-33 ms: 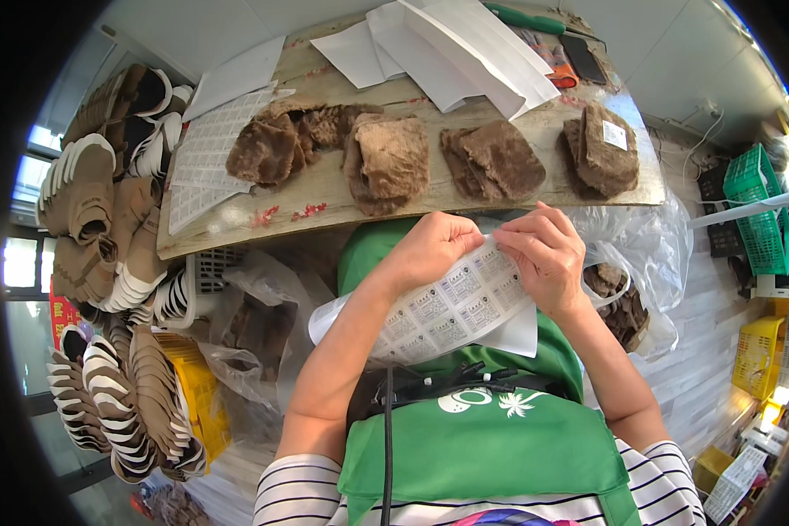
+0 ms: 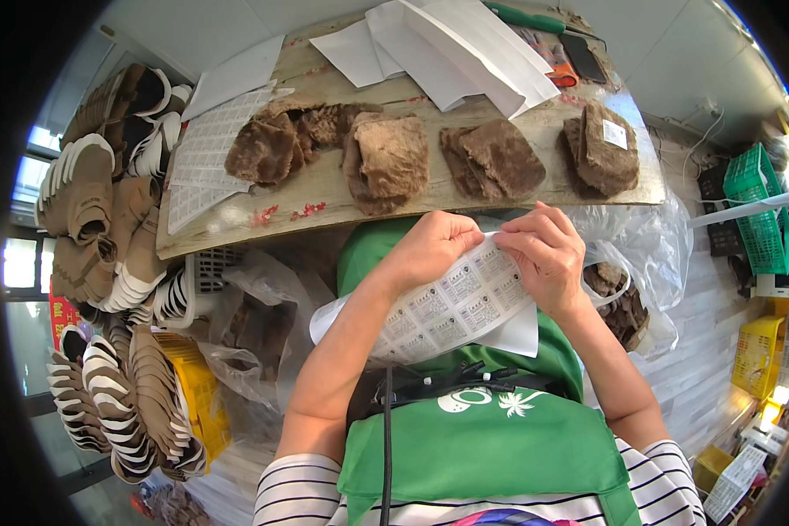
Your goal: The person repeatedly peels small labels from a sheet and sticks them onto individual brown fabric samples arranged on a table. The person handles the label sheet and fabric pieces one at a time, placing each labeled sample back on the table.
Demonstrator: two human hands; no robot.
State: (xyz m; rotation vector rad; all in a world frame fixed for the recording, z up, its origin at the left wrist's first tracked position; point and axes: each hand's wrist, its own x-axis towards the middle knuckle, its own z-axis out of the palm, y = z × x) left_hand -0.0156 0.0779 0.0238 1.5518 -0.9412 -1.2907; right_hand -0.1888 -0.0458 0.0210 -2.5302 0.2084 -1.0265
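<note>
A sheet of printed labels [image 2: 451, 305] lies over my lap, its left end curling. My left hand [image 2: 436, 249] is closed, thumb and forefinger pinching the sheet's upper edge. Close beside it, my right hand [image 2: 545, 256] pinches at the upper right corner; whether a single loose label is between those fingertips I cannot make out. Just beyond my hands, brown furry pieces sit along the table's near edge: a loose heap [image 2: 267, 151], a stack [image 2: 386, 158], another stack [image 2: 493, 159], and a stack with a white label on top [image 2: 607, 151].
More label sheets [image 2: 203, 145] rest on the table's left side, with white papers [image 2: 451, 53] at the back. A green-handled tool [image 2: 524, 17], a phone [image 2: 582, 58] and a glove [image 2: 552, 63] lie far right. Shoe uppers [image 2: 92, 197] are piled left. Plastic bags [image 2: 644, 263] flank my knees.
</note>
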